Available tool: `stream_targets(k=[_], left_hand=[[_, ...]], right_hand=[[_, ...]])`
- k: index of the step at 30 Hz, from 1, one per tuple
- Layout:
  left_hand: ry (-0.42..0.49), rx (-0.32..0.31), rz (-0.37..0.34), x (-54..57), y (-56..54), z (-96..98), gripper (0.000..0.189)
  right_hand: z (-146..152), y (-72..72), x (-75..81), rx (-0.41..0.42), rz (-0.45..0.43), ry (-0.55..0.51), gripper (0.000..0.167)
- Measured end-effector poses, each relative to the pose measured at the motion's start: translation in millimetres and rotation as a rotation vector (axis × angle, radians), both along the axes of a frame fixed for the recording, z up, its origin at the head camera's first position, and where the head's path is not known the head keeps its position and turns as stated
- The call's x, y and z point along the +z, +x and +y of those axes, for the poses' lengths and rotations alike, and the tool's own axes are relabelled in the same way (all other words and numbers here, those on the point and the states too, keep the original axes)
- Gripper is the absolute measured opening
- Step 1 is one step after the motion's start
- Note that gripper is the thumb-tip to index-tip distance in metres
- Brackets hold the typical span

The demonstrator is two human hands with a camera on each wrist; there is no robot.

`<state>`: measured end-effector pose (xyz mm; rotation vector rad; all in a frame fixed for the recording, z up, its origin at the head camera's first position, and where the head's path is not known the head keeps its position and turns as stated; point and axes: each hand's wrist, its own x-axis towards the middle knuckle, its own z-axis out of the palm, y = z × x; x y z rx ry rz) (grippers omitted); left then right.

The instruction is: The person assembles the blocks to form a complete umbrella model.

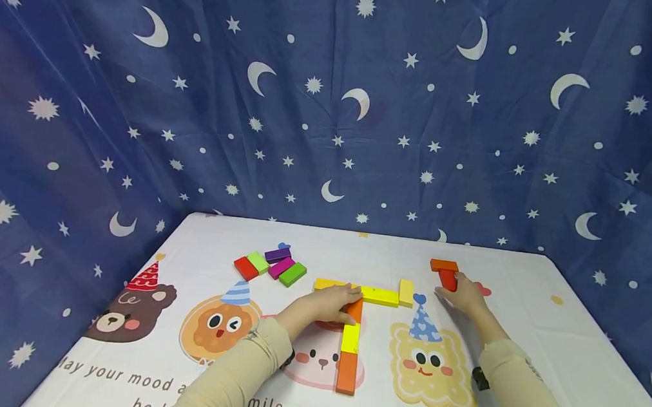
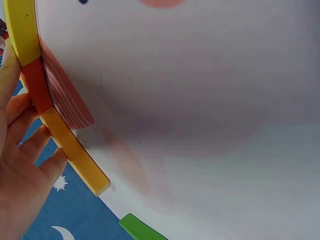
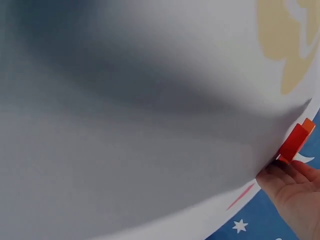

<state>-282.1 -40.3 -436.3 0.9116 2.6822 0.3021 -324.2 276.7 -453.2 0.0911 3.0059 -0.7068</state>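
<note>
My left hand point(image 1: 329, 304) rests at the junction of a T-shaped row of blocks. Its fingers touch the orange-yellow block point(image 2: 75, 152) of the crossbar, while the thumb lies by the dark orange block point(image 2: 38, 85) under it. Below that, the stem continues with a yellow block point(image 1: 351, 338) and an orange block point(image 1: 347, 373). Another yellow block point(image 1: 380, 297) extends the crossbar rightward, with a pale yellow block point(image 1: 406, 293) upright at its end. Farther right, my right hand point(image 1: 463, 296) pinches a red block point(image 3: 294, 143) touching an orange block point(image 1: 444, 265).
Left of the crossbar lies a loose group: a red block point(image 1: 246, 267), a light green block point(image 1: 258, 262), a purple block point(image 1: 277, 255), a magenta block point(image 1: 281, 268) and a green block point(image 1: 293, 274). A blue curtain point(image 1: 332, 133) hangs behind the table's far edge.
</note>
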Motion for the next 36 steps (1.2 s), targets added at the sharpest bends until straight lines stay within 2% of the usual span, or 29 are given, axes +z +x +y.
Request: stream_targets(k=[12,18,25,36], left_hand=[[0.001,0.002,0.010,-0.2,-0.2,0.5,0.066],[0.004,0.006,-0.002,-2.6,-1.3,1.9,0.066],[0.004,0.006,0.002,-4.3,-1.1,2.3,0.067],[-0.002,-0.001,0.012,-4.3,-0.7,1.6,0.067]], right_hand=[[1.2,-8.2,-0.5,-0.081,0.060,0.039,0.050],[-9.6,-7.7,-2.8,-0.171,0.059,0.049,0.043],[-12.7,-8.8,-3.7,-0.108,0.080,0.126,0.029],[-15.3,-4.9,-1.8,-0.104,0.046,0.136,0.027]])
